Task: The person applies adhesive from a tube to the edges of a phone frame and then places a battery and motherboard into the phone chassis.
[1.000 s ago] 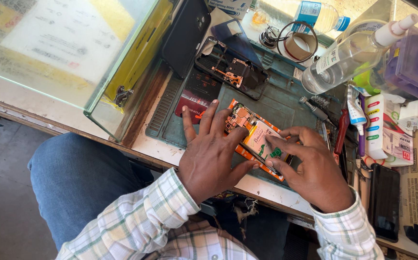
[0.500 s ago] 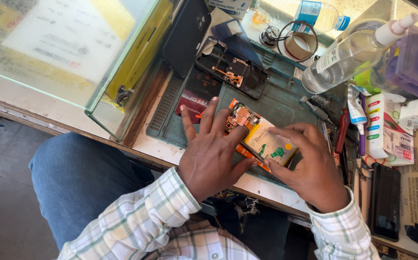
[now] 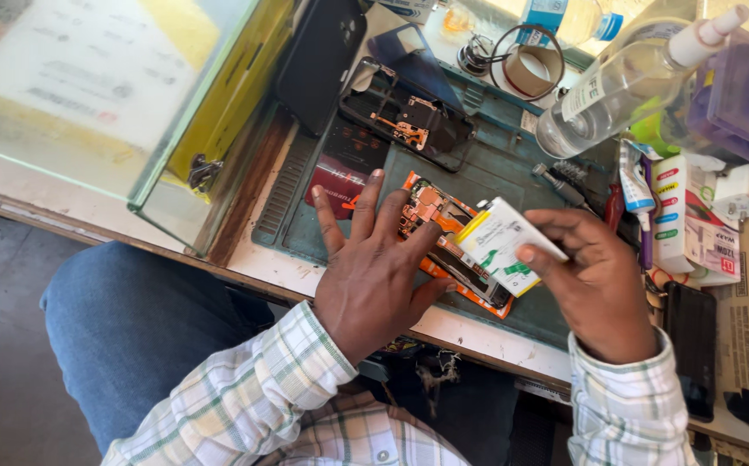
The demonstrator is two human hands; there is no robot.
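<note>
Left hand (image 3: 373,267) flat, fingers spread, pressing opened phone (image 3: 443,237) onto green mat (image 3: 487,173). Right hand (image 3: 594,272) pinching white battery (image 3: 500,242), tilted up just above phone's right end.

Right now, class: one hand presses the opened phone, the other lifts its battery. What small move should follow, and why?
Probably set the battery aside on the mat: the right hand holds it clear of the phone, which the left hand pins flat.
</note>
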